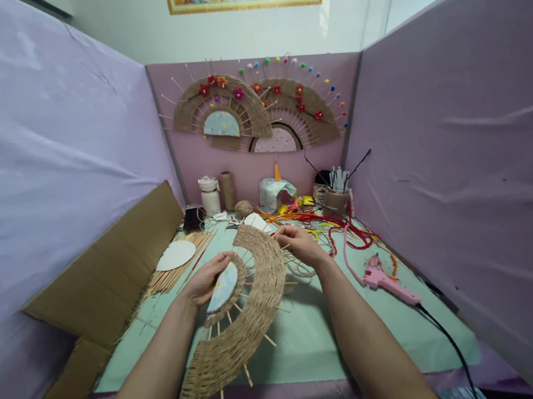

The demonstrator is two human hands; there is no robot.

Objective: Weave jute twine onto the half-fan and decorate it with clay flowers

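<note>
A half-round woven jute fan (249,317) with wooden sticks poking out of its rim is held above the green mat (319,339). My left hand (206,280) grips its pale painted centre piece, thumb on top. My right hand (298,243) is closed in a pinch at the fan's far end, on the jute twine and a stick tip. Loose twine (300,268) trails below that hand.
A pink glue gun (385,278) with a black cord lies to the right. Bundled sticks and a white half-disc (175,254) lie left, beside cardboard (106,272). Ribbons, twine spools, jars and a tool cup (335,201) crowd the back. Two finished fans (257,110) hang on the wall.
</note>
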